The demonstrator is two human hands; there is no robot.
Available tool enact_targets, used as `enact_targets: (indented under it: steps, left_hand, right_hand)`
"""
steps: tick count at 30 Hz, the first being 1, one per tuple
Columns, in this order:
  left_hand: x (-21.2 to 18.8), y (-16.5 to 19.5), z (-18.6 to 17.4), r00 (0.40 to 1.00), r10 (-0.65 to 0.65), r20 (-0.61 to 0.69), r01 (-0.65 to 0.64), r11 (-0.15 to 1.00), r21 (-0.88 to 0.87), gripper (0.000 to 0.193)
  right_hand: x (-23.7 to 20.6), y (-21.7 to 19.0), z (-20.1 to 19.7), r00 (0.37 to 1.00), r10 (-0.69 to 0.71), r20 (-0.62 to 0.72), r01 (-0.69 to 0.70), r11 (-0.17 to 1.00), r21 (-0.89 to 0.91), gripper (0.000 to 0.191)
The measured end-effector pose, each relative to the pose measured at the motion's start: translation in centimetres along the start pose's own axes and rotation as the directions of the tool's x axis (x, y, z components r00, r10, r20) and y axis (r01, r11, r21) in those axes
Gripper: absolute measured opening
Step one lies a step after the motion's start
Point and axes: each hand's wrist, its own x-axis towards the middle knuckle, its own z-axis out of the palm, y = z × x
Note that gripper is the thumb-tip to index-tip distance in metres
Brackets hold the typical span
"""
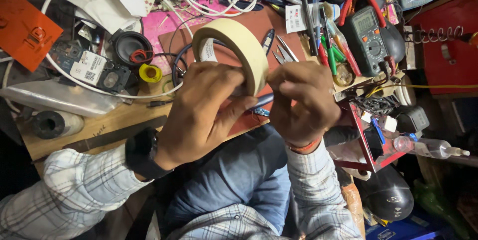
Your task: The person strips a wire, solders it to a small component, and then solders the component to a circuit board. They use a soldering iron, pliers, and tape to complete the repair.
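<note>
Roll of masking tape (pixel 238 46), cream, wide, upright, half-used

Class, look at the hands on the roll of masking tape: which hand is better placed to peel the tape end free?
Probably the right hand: its fingertips pinch at the tape roll edge, while the left hand grips the roll.

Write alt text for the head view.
Two hands hold a roll of beige masking tape upright over a cluttered workbench: left hand grips it, right hand pinches its edge. A multimeter lies at right.
</note>
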Motion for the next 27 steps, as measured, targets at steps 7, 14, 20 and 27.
enact_targets:
  steps: [7,14,20,27]
  left_hand:
    - [-0.7,0.4,0.7,0.995,-0.087,0.054,0.087,0.996,0.006,0.037]
    - [-1.0,0.2,0.6,0.997,-0.06,0.055,0.059,0.998,0.017,0.033]
    - [-0.7,0.0,0.3,0.998,-0.053,0.032,0.053,0.998,0.018,0.024]
    - [0.2,0.1,-0.3,0.989,-0.142,0.026,0.143,0.99,-0.013,0.019]
  right_hand:
    - [-1.7,-0.2,0.7,0.972,0.234,0.002,-0.218,0.903,0.369,0.025]
    - [-0.7,-0.9,0.0,0.991,0.133,0.003,-0.132,0.983,0.128,0.027]
    - [-0.4,-1.0,0.1,0.997,0.051,0.051,-0.049,0.998,-0.033,0.02]
    - [-0.2,-1.0,1.2,0.987,0.06,0.148,-0.056,0.998,-0.031,0.019]
